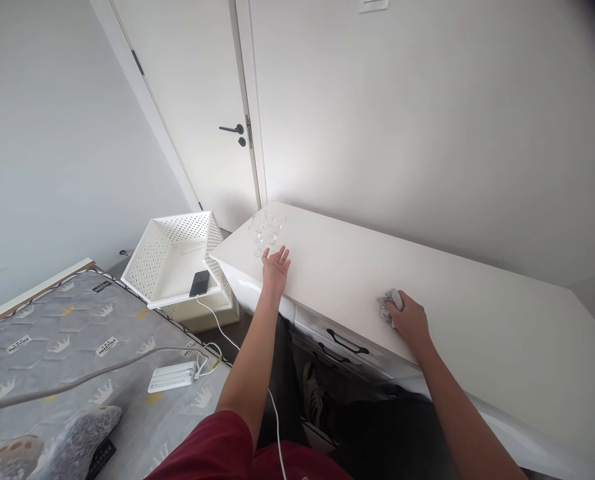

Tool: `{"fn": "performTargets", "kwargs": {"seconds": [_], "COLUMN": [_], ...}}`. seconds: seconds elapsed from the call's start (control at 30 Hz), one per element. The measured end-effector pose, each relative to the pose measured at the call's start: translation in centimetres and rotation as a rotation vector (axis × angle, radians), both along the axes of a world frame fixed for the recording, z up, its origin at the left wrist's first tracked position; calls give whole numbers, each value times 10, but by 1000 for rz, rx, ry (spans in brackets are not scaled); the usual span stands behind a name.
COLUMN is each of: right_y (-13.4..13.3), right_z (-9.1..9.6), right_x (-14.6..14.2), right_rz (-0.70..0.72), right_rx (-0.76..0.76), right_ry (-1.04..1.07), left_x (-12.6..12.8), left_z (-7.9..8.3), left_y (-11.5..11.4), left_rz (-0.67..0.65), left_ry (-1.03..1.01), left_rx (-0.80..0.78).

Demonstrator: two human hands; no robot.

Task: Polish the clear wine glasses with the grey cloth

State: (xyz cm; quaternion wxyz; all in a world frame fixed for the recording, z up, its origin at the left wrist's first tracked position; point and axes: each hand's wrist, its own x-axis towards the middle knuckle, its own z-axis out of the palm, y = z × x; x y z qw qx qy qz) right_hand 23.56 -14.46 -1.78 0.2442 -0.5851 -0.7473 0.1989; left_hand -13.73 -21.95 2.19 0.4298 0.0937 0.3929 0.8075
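My left hand (276, 268) is open, palm up with its fingers apart, at the front left of the white cabinet top (337, 248). Just beyond its fingertips stand several clear stemmed glasses (268, 228), clustered at the cabinet's left end. Whether the fingertips touch the nearest glass I cannot tell. My right hand (410, 317) is closed around a crumpled grey cloth (388, 307), which rests on the cabinet top near its front edge.
Left of the cabinet stands a white perforated basket (147, 267) with a phone (200, 283) on its edge. A white cable runs from the phone past my left arm. A white power bank (172, 377) lies on the grey mattress (127, 360). Black-handled drawers (347, 341) face me.
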Motion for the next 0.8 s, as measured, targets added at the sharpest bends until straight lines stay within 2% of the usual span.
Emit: {"fn": "performTargets", "kwargs": {"seconds": [0.07, 0.2, 0.43, 0.7, 0.8], "right_y": [0, 0, 3, 9, 9], "right_z": [-1, 0, -3, -9, -11], "right_x": [0, -1, -1, -1, 0], "right_rz": [-4, -3, 10, -2, -20], "right_rx": [8, 1, 26, 26, 16], "right_ry": [5, 14, 35, 43, 154], "left_x": [0, -2, -11, 1, 12], "left_z": [-3, -5, -7, -10, -6], "left_y": [2, 9, 24, 7, 10], "left_rz": [-14, -15, 0, -101, -149], "left_ry": [0, 21, -166, -175, -110], "left_rx": [46, 4, 140, 161, 145]}}
